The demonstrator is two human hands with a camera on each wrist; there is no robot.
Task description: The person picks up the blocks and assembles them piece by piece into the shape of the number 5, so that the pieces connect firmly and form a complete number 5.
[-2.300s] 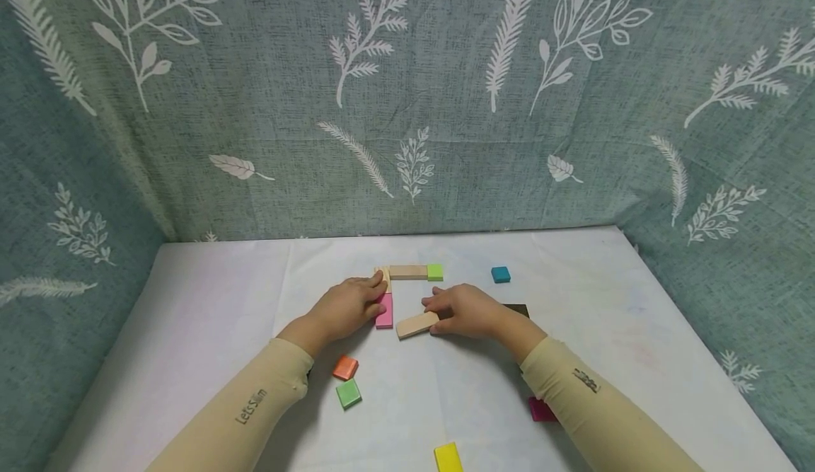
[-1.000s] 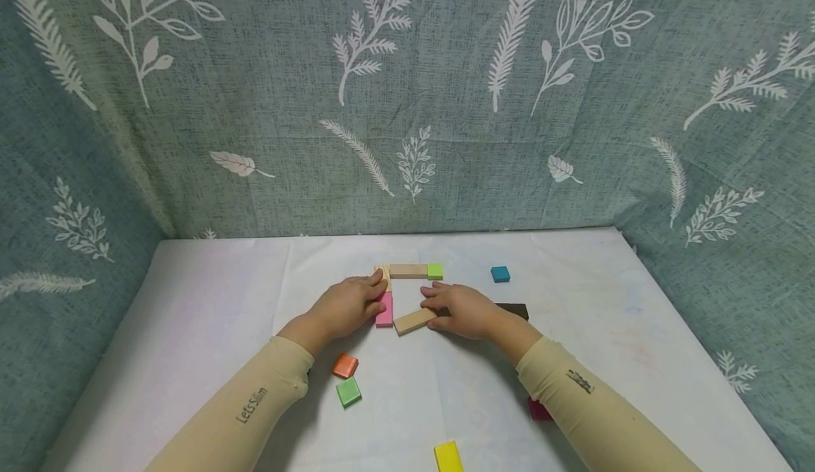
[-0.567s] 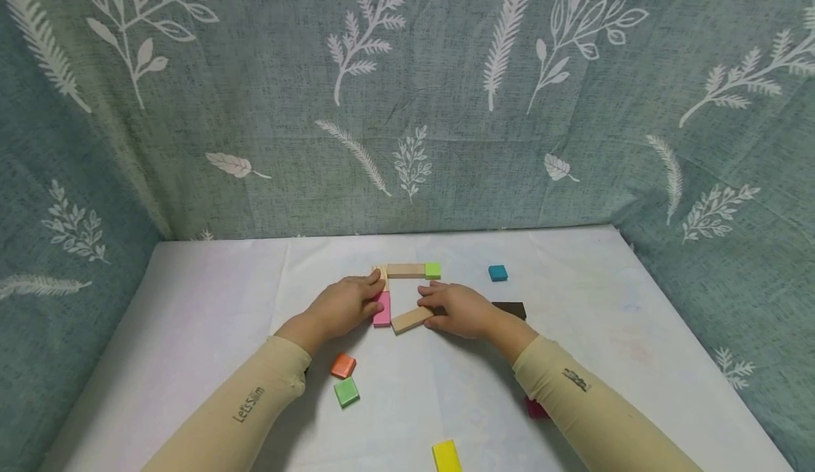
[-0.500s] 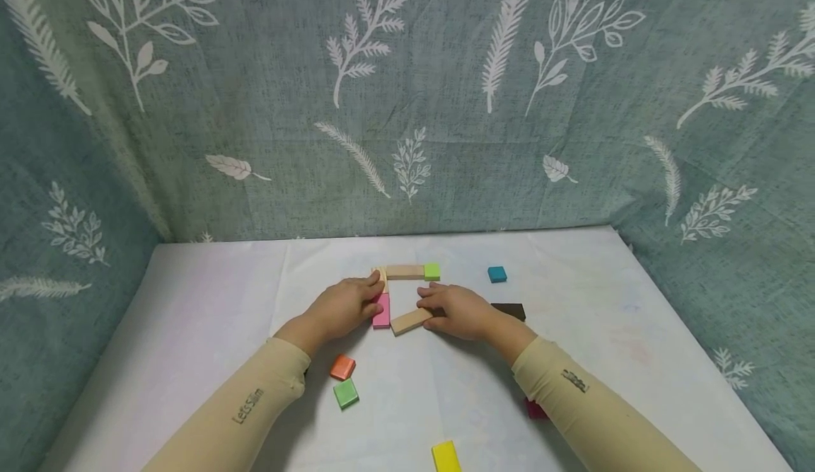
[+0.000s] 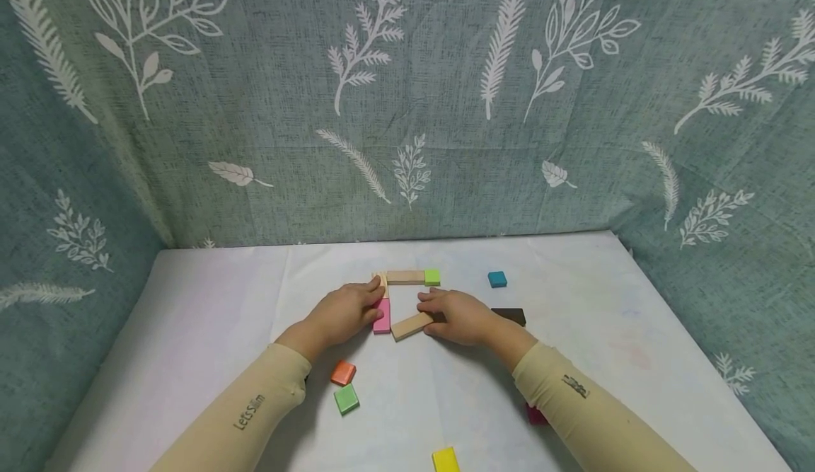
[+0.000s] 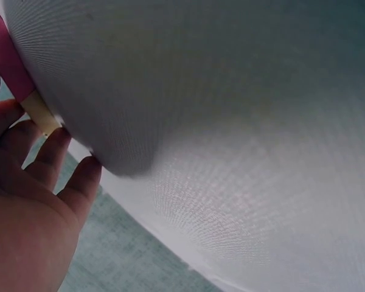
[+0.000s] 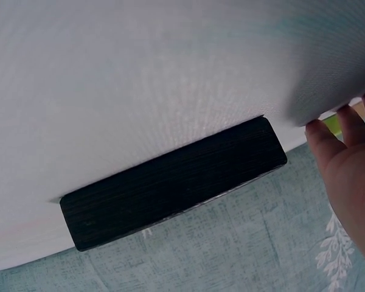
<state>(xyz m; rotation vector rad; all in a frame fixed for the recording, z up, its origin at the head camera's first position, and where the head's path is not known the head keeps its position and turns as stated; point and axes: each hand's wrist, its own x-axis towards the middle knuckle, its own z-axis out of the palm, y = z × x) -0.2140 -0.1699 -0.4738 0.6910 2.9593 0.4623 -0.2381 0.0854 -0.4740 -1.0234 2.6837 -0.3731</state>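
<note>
Oblong wooden plank [image 5: 409, 326] (in right grip [image 5: 461, 316]), now nearer pink block [image 5: 382, 325]

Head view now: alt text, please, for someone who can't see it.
A person's left hand touches a pink block while the right hand holds a plain wooden block slanting beside it on a white surface. An orange block, a green block and a blue block lie nearby.

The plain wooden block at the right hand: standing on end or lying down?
Lying down: in the head view, the plain wooden block stretches lengthwise along the white tabletop, one end at the right hand.
</note>
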